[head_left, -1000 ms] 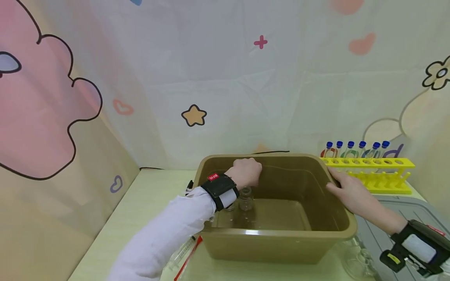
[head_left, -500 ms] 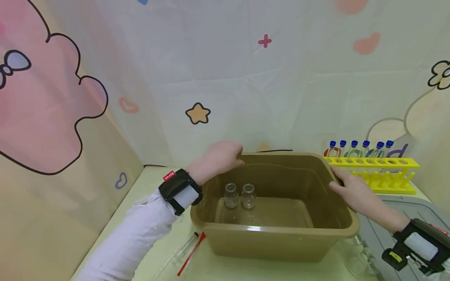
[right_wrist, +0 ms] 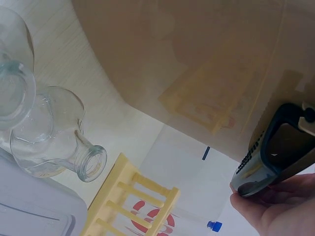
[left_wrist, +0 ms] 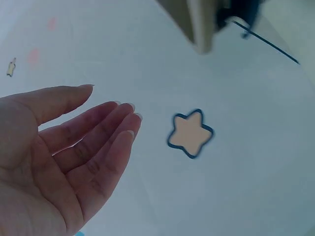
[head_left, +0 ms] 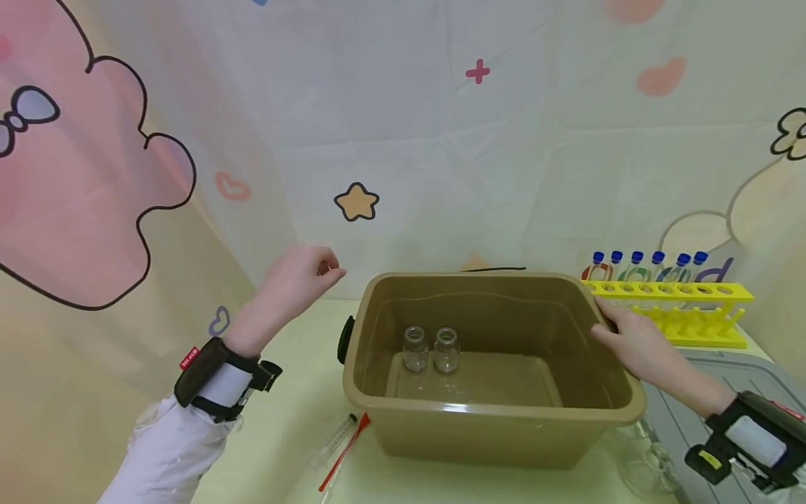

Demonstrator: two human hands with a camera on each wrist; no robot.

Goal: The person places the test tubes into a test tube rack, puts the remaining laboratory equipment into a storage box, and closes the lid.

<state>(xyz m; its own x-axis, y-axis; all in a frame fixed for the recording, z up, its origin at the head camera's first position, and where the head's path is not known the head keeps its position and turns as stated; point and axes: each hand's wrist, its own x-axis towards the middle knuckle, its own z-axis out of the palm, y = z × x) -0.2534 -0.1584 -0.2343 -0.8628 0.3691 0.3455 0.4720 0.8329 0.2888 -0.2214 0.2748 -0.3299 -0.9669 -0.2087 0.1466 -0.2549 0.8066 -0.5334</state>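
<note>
A tan plastic storage bin stands on the table with two small glass jars upright inside, side by side toward its left end. My left hand is raised to the left of the bin, apart from it. The left wrist view shows its fingers relaxed and slightly bent, with nothing in them. At the bin's right end, my right hand holds the rim area. In the right wrist view its fingers grip the black handle clip there. Another black clip shows on the bin's left end.
Behind the bin at right stands a yellow test tube rack beside tubes with blue caps. A grey lid and glass flasks lie near the right. A syringe and a thin red-tipped tool lie at front left.
My left hand has come up out of the bin and moved left past its edge, uncovering the two jars and the left clip. My right hand stays at the bin's right end.
</note>
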